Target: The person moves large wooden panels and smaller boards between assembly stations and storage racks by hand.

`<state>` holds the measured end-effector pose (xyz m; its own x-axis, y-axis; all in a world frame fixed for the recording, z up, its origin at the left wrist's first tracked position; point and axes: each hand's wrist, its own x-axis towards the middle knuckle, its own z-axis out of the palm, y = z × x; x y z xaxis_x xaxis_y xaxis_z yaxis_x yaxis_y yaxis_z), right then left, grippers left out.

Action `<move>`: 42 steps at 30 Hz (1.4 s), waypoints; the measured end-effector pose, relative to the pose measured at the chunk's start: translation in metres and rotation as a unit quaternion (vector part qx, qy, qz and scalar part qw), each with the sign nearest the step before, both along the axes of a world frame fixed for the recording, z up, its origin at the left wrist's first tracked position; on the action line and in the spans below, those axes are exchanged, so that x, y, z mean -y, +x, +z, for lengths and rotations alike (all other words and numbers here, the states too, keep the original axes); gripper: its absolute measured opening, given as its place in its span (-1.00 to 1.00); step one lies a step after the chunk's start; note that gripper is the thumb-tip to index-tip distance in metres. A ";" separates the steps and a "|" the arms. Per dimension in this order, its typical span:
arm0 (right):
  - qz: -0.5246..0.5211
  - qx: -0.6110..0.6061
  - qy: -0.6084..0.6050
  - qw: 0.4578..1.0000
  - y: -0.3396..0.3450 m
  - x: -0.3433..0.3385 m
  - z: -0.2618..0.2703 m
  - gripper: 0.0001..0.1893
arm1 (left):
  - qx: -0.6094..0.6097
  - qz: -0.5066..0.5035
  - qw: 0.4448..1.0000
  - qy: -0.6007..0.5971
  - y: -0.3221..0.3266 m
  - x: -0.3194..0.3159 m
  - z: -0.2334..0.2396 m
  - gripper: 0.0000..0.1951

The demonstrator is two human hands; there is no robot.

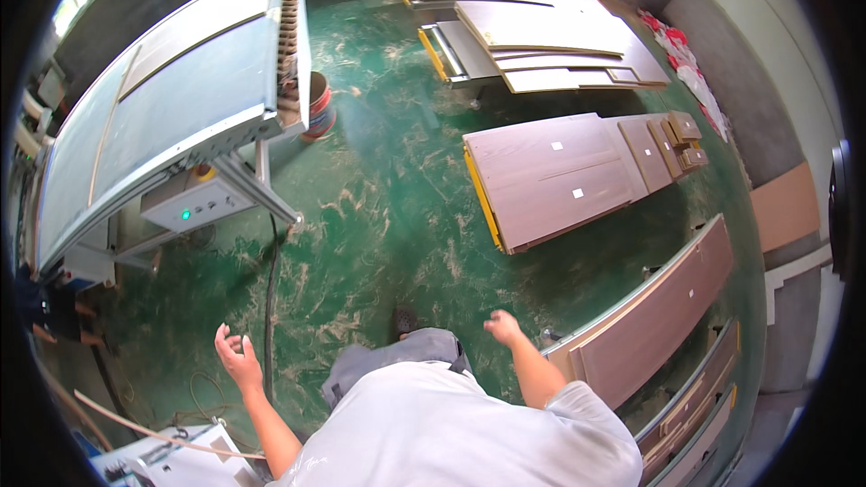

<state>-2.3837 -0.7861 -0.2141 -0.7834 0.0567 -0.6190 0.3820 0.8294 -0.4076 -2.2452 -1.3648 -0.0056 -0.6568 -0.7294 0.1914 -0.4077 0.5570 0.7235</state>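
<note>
My left hand [237,358] hangs in the air over the green floor [352,250], fingers apart and slightly bent, with nothing in it. To its right, a black hose [270,297] runs along the floor. My right hand [502,328] is also raised and empty, its fingers loosely curled in. Nearest to that hand is a cart loaded with long brown panels [649,325], apart from the fingers. One dark shoe [406,319] of mine shows between the hands.
At left stands a conveyor table [216,61] with a control box [199,206] and a bucket [319,107]. Stacked boards [548,179] lie ahead right, further panels [541,27] behind. Another person [61,314] is at the far left. Cables [203,385] and sawdust lie on the floor.
</note>
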 end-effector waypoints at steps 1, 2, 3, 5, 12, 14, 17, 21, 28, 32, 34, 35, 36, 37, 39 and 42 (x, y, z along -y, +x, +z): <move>-0.004 -0.036 -0.003 0.999 -0.037 0.005 0.010 -0.42 | 0.008 -0.016 1.000 0.005 -0.030 0.005 0.010 -0.50; -0.044 -0.044 -0.029 0.998 -0.076 0.010 0.015 -0.42 | -0.003 -0.045 0.999 -0.026 -0.063 0.013 0.015 -0.51; -0.054 -0.062 -0.051 0.995 -0.121 0.033 0.041 -0.43 | -0.014 -0.062 0.996 -0.061 -0.085 0.022 0.020 -0.51; -0.102 -0.091 -0.078 0.988 -0.178 0.043 0.058 -0.48 | -0.038 -0.054 0.996 -0.059 -0.139 0.042 0.020 -0.56; -0.144 -0.102 -0.029 0.984 -0.260 0.079 0.008 -0.53 | -0.086 -0.026 0.988 -0.125 -0.339 0.102 0.027 -0.60; 0.058 -0.064 0.086 0.993 -0.208 0.032 -0.049 -0.67 | -0.121 -0.046 0.990 -0.060 -0.417 0.109 0.026 -0.59; 0.109 0.024 -0.033 0.993 -0.233 0.080 -0.056 -0.70 | -0.142 -0.037 0.988 -0.049 -0.514 0.129 0.059 -0.58; 0.200 -0.164 -0.056 0.964 -0.231 0.047 -0.124 -0.74 | -0.154 -0.104 0.978 -0.096 -0.657 0.158 0.080 -0.57; 0.028 0.101 -0.012 0.994 -0.596 0.171 -0.020 -0.66 | -0.144 0.091 0.982 -0.085 -0.772 0.208 0.056 -0.36; 0.056 0.094 -0.020 0.994 -0.830 0.213 -0.007 -0.57 | -0.099 0.154 0.982 -0.040 -0.824 0.220 0.051 -0.35; 0.378 -0.181 0.065 0.906 -0.962 0.215 -0.019 -0.66 | -0.084 0.163 0.983 -0.025 -0.860 0.226 0.054 -0.37; 0.309 -0.151 -0.013 0.939 -1.000 0.298 0.036 -0.60 | -0.059 0.198 0.976 -0.061 -0.847 0.230 0.058 -0.40; 0.315 -0.105 0.025 0.943 -1.050 0.339 0.078 -0.57 | -0.058 0.200 0.975 -0.082 -0.860 0.236 0.064 -0.43; 0.289 -0.162 0.003 0.943 -1.090 0.364 0.094 -0.54 | -0.060 0.210 0.973 -0.072 -0.873 0.242 0.064 -0.43; 0.290 -0.196 -0.020 0.937 -1.161 0.437 0.132 -0.45 | -0.048 0.206 0.974 -0.087 -0.897 0.262 0.062 -0.46; 0.318 -0.260 -0.106 0.906 -1.256 0.517 0.131 -0.39 | -0.030 0.193 0.978 -0.078 -0.957 0.307 0.061 -0.44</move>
